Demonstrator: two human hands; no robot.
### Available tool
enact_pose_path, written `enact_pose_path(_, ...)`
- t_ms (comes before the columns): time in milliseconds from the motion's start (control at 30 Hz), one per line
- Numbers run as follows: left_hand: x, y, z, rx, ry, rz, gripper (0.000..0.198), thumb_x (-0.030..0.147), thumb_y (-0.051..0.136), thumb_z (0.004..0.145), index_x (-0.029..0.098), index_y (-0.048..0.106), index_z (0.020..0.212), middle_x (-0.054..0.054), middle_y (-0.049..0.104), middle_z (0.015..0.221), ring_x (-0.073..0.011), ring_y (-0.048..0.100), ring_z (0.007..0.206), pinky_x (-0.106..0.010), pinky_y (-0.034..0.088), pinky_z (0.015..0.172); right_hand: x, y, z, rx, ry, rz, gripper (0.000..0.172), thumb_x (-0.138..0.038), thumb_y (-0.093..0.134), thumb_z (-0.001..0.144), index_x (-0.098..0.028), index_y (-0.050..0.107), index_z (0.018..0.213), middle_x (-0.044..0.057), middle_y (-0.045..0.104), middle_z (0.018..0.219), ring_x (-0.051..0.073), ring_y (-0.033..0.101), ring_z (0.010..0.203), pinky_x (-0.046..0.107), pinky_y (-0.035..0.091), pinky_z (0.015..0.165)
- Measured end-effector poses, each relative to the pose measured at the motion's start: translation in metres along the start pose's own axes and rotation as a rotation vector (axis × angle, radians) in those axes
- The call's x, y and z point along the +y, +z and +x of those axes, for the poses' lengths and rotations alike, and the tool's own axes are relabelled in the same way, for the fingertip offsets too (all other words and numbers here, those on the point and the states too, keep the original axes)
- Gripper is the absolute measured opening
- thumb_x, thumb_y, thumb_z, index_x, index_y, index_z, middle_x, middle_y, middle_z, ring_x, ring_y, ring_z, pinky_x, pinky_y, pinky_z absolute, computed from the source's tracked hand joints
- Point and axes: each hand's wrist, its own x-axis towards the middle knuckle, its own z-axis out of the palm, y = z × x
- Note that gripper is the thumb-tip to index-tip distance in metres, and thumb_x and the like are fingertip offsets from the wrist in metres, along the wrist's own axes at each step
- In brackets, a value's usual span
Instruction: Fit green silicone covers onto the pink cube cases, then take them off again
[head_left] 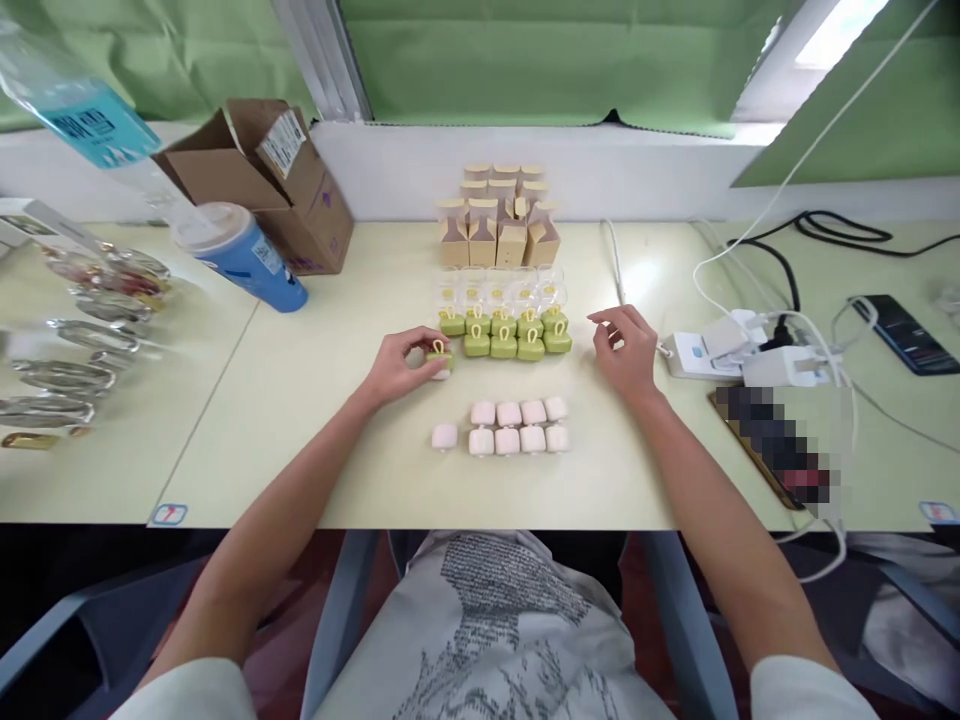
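My left hand [409, 365] pinches a small green looped cap [441, 355], with a pale pink piece showing just under it. My right hand [626, 345] hovers at the right of the rows, fingers loosely curved and apart, with nothing in them. Between the hands stand several green caps with yellow loops [504, 343] in two rows. Behind these is a row of clear plastic pieces [497, 290]. Nearer my body, several pale pink rounded blocks [508, 440] form two rows, and a single pink block [445, 436] lies apart on their left.
Several small open cardboard boxes [496, 235] stand at the back. At left are a brown carton [311, 220], a tilted blue cup [255, 265] and shiny wrapped packets [67, 375]. A power strip [697, 355], cables and two phones, one being a dark phone [911, 335], lie at right.
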Motion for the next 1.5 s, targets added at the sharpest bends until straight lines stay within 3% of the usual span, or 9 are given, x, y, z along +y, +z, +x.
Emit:
enact_pose_path(167,-0.008,-0.002,0.005,-0.03,0.008,0.066,0.048,0.063,0.083,0.092,0.02,0.083,0.112,-0.007,0.083,0.097,-0.0208,0.071,0.086,-0.035,0.059,0.082,-0.002,0.001,-0.001,-0.03,0.052,0.004,0.027,-0.015,0.058,0.093,-0.022,0.082,0.101,0.007,0.078,0.101,0.017,0.064,0.066,0.033,0.056,0.063)
enact_pose_path(400,-0.007,0.001,0.008,0.15,0.171,0.276,0.061,0.073,0.055,0.111,0.024,0.086,0.096,-0.016,0.075,0.132,-0.0314,0.064,0.125,-0.052,0.058,0.109,-0.007,0.001,-0.001,-0.039,0.042,0.029,0.024,-0.014,0.058,0.094,-0.023,0.08,0.097,0.009,0.077,0.1,0.019,0.061,0.065,0.037,0.054,0.065)
enact_pose_path(500,-0.007,0.003,0.009,0.138,0.219,0.31,0.054,0.07,0.058,0.109,0.025,0.085,0.1,-0.017,0.075,0.134,-0.0334,0.063,0.128,-0.053,0.059,0.106,-0.006,0.0,-0.001,-0.021,0.039,0.032,0.023,-0.017,0.058,0.094,-0.023,0.08,0.096,0.009,0.076,0.098,0.019,0.061,0.065,0.037,0.052,0.062)
enact_pose_path(667,-0.008,0.001,0.007,0.073,0.216,0.319,0.031,0.053,0.072,0.104,0.022,0.076,0.103,-0.011,0.076,0.104,-0.0233,0.07,0.092,-0.038,0.059,0.076,-0.009,0.001,-0.002,0.027,-0.043,0.015,0.022,-0.022,0.059,0.095,-0.025,0.081,0.092,0.008,0.074,0.09,0.019,0.058,0.062,0.037,0.049,0.056)
enact_pose_path(800,-0.009,0.0,0.003,0.01,0.127,0.281,0.03,0.051,0.072,0.106,0.022,0.074,0.107,-0.005,0.077,0.094,-0.0172,0.066,0.076,-0.033,0.058,0.074,-0.023,-0.004,-0.005,0.034,-0.053,-0.075,0.02,-0.025,0.062,0.093,-0.028,0.081,0.088,0.009,0.075,0.086,0.021,0.059,0.061,0.04,0.045,0.054)
enact_pose_path(900,-0.007,0.003,-0.001,-0.002,0.081,0.241,0.032,0.054,0.071,0.109,0.022,0.077,0.11,-0.004,0.078,0.091,-0.0167,0.067,0.076,-0.032,0.058,0.076,-0.042,-0.017,-0.006,-0.188,-0.149,-0.002,0.018,-0.023,0.066,0.091,-0.029,0.081,0.083,0.008,0.079,0.087,0.018,0.058,0.058,0.037,0.042,0.051)
enact_pose_path(1000,-0.002,0.005,-0.004,-0.031,0.094,0.21,0.036,0.057,0.07,0.11,0.022,0.077,0.11,-0.005,0.079,0.091,-0.0167,0.069,0.075,-0.032,0.059,0.075,-0.06,-0.033,-0.003,-0.525,-0.184,0.199,0.018,-0.02,0.067,0.096,-0.027,0.083,0.094,0.003,0.08,0.087,0.012,0.056,0.053,0.032,0.042,0.05)
enact_pose_path(1200,0.0,0.005,-0.004,-0.07,0.135,0.226,0.035,0.056,0.067,0.112,0.022,0.078,0.113,-0.005,0.077,0.089,-0.0168,0.068,0.073,-0.032,0.057,0.071,-0.07,-0.046,0.007,-1.044,0.113,0.315,0.029,-0.046,0.083,0.099,-0.023,0.086,0.117,-0.004,0.073,0.068,0.014,0.062,0.054,0.03,0.049,0.057)
enact_pose_path(1500,0.004,0.004,-0.003,-0.115,0.18,0.194,0.043,0.061,0.068,0.109,0.02,0.079,0.113,-0.006,0.082,0.096,-0.0173,0.073,0.078,-0.032,0.06,0.08,-0.062,-0.041,0.009,-1.213,0.229,0.346,0.04,-0.062,0.085,0.097,-0.024,0.088,0.109,-0.004,0.064,0.066,0.012,0.049,0.055,0.028,0.04,0.052)
